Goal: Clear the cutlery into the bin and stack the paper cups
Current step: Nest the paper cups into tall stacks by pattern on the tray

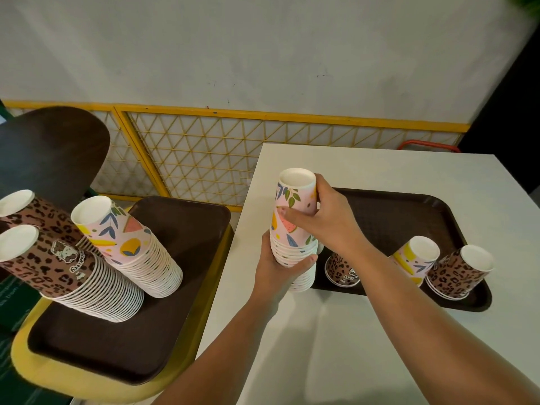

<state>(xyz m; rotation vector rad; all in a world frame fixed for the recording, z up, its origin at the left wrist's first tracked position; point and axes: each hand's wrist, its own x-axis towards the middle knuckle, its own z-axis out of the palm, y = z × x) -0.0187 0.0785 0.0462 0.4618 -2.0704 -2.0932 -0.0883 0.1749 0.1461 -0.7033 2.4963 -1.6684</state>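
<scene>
Fruit-print cup stack (295, 229): inverted, held above the white table (380, 331), left of the far tray (409, 211). Rims gripped by the left hand (280, 267); top cup gripped by the right hand (327, 217). Far tray: three inverted cups. Near-left tray (122, 331): three tall stacks.

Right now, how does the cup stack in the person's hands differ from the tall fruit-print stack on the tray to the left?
The held stack is short and upright, gripped by the left hand low and the right hand at its top cup. The tall fruit-print stack holds far more cups, leans, and rests untouched on the left tray. Both are upside-down, same print.
</scene>
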